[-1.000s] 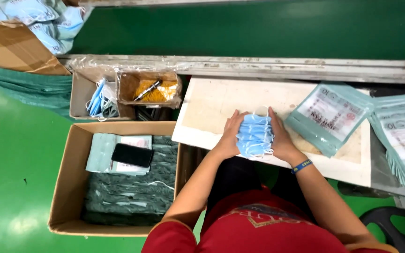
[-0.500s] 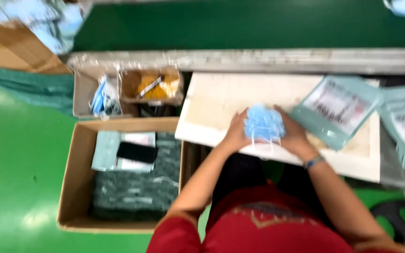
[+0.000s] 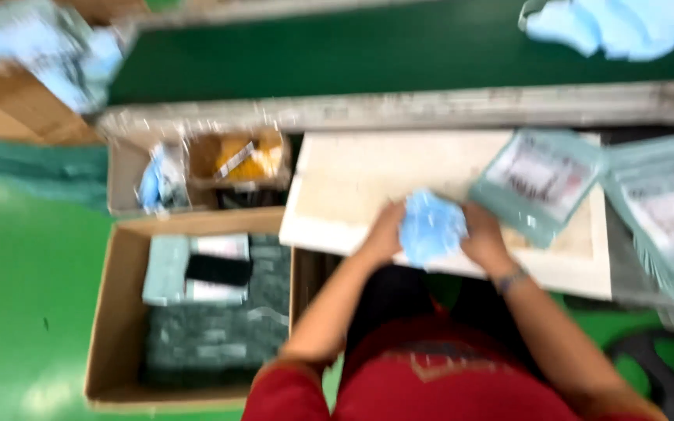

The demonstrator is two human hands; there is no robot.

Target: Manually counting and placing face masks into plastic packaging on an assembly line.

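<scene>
Left hand (image 3: 384, 234) and right hand (image 3: 484, 234) press a soft, crumpled stack of blue face masks (image 3: 431, 228) between them — a flat printed pouch (image 3: 538, 183) lies just right, on the pale board (image 3: 368, 175).

A stack of masks (image 3: 431, 228) sat between the left hand (image 3: 384, 232) and the right hand (image 3: 484, 234), over the near edge of a board (image 3: 368, 175). On the board's right part lay a packet (image 3: 538, 183), and further right, off the board, a pile of packets (image 3: 665, 210). Behind the board ran a conveyor belt (image 3: 337, 54), with more masks (image 3: 626, 23) at its far right. Left of the board stood 2 small boxes (image 3: 196, 168) side by side; nearer than these, a large carton (image 3: 118, 327) on the floor held what seemed, through the blur, to be packed bundles.
</scene>
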